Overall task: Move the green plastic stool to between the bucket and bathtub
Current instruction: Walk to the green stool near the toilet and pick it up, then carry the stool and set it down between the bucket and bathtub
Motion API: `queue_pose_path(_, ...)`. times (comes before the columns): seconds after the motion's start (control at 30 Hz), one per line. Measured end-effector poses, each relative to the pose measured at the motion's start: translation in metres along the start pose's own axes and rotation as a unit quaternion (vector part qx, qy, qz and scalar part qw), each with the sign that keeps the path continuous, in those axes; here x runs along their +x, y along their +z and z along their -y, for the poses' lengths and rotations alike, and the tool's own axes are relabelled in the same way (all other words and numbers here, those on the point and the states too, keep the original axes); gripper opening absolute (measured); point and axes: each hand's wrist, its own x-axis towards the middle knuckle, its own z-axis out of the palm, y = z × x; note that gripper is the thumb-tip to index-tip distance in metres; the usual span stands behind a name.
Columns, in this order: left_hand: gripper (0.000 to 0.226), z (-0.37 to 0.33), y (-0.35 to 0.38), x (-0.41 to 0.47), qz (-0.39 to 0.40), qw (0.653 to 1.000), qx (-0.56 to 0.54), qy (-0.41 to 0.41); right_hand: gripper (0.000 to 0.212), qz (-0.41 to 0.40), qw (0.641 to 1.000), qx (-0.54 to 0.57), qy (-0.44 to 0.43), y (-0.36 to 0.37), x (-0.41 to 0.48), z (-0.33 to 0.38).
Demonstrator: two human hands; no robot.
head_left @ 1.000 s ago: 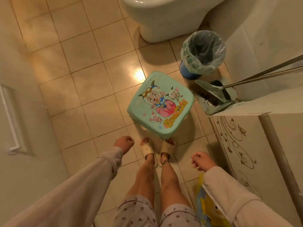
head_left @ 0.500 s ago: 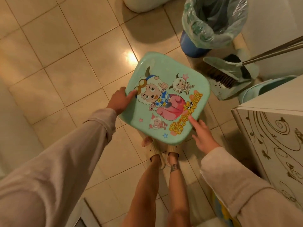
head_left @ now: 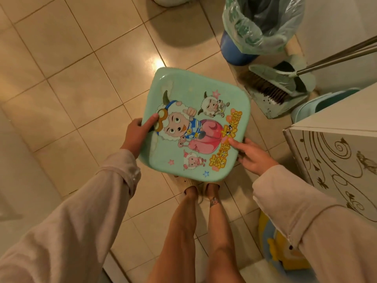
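The green plastic stool point(head_left: 189, 90), its seat printed with cartoon sheep, is directly in front of my legs. My left hand point(head_left: 137, 134) grips its left edge, thumb lying on the seat top. My right hand point(head_left: 252, 155) holds the near right edge, fingertips on the print and the other fingers under the rim. The stool's legs are hidden beneath the seat. The blue bucket point(head_left: 237, 51), lined with a green plastic bag, stands on the tiles at the upper right. The bathtub is out of view.
A green broom and dustpan point(head_left: 275, 86) lean by the wall right of the stool. A white cabinet with swirl patterns point(head_left: 334, 152) stands at the right. The toilet base point(head_left: 173, 0) is at the top. My feet in sandals stand under the stool's near edge.
A second ago both hands hung free above the stool on the floor. They reached down and took hold of its left and right edges, and the seat now appears closer and larger.
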Motion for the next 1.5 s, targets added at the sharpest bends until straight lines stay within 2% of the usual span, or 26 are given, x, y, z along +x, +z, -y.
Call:
queue_pose_path(0.1,0.023,0.016,-0.025,-0.032,-0.004,0.998,-0.060,-0.031,0.055,0.012,0.999,-0.038,-0.002,0.014,-0.022,-0.001)
queue_pose_path(0.2,0.020,0.029,-0.042,-0.070,-0.021,0.989,-0.131,-0.065,0.057,0.026,0.998,-0.060,-0.015,0.027,-0.047,0.007)
queue_pose_path(0.37,0.013,0.040,-0.054,-0.145,-0.033,0.969,-0.224,-0.097,0.057,0.057,0.985,-0.165,-0.010,0.041,-0.101,0.033)
queue_pose_path(0.5,0.022,0.043,-0.059,-0.206,-0.048,0.954,-0.277,-0.101,0.063,0.071,0.973,-0.219,-0.007,0.043,-0.142,0.047)
queue_pose_path(0.7,0.006,0.042,-0.067,-0.263,-0.085,0.933,-0.336,-0.097,0.052,0.104,0.956,-0.274,-0.017,0.060,-0.189,0.063)
queue_pose_path(0.83,0.019,0.026,-0.085,-0.280,-0.130,0.901,-0.399,-0.109,0.049,0.138,0.936,-0.323,-0.012,0.093,-0.208,0.085)
queue_pose_path(1.0,0.045,0.013,-0.118,-0.293,-0.169,0.881,-0.435,-0.074,0.049,0.188,0.900,-0.392,-0.042,0.140,-0.223,0.106)
queue_pose_path(1.17,0.011,0.009,-0.145,-0.290,-0.162,0.874,-0.456,-0.040,0.047,0.206,0.879,-0.424,-0.066,0.170,-0.227,0.115)
queue_pose_path(1.3,0.010,0.001,-0.171,-0.276,-0.152,0.869,-0.469,-0.039,0.046,0.198,0.873,-0.441,-0.066,0.197,-0.218,0.120)
queue_pose_path(1.43,0.041,-0.013,-0.210,-0.246,-0.126,0.866,-0.481,-0.053,0.045,0.178,0.878,-0.440,-0.061,0.240,-0.206,0.128)
queue_pose_path(1.5,0.048,-0.023,-0.221,-0.237,-0.110,0.864,-0.489,-0.051,0.044,0.175,0.885,-0.428,-0.059,0.253,-0.204,0.135)
